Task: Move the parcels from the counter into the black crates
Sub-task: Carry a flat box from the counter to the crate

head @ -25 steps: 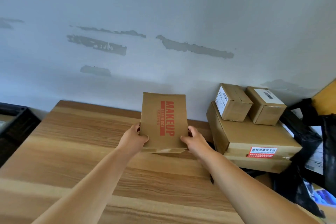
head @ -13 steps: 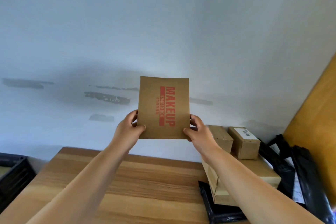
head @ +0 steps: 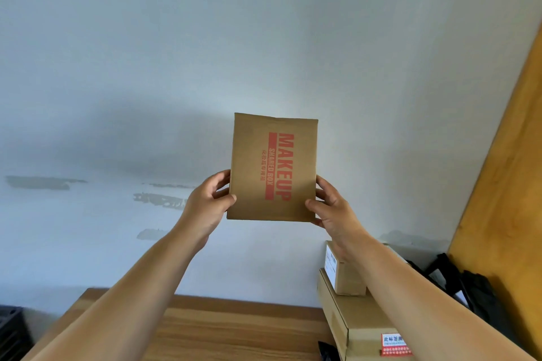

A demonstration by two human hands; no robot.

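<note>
High above the wooden counter [head: 234,328], the flat MAKEUP parcel [head: 272,168] stands upright in the air, the left hand [head: 205,205] and right hand [head: 331,211] each pinching a lower side edge. To carry it well, keep both grips even, swing left toward the black crate [head: 11,331] at the counter's end, and lower it in flat rather than dropping it.
</note>
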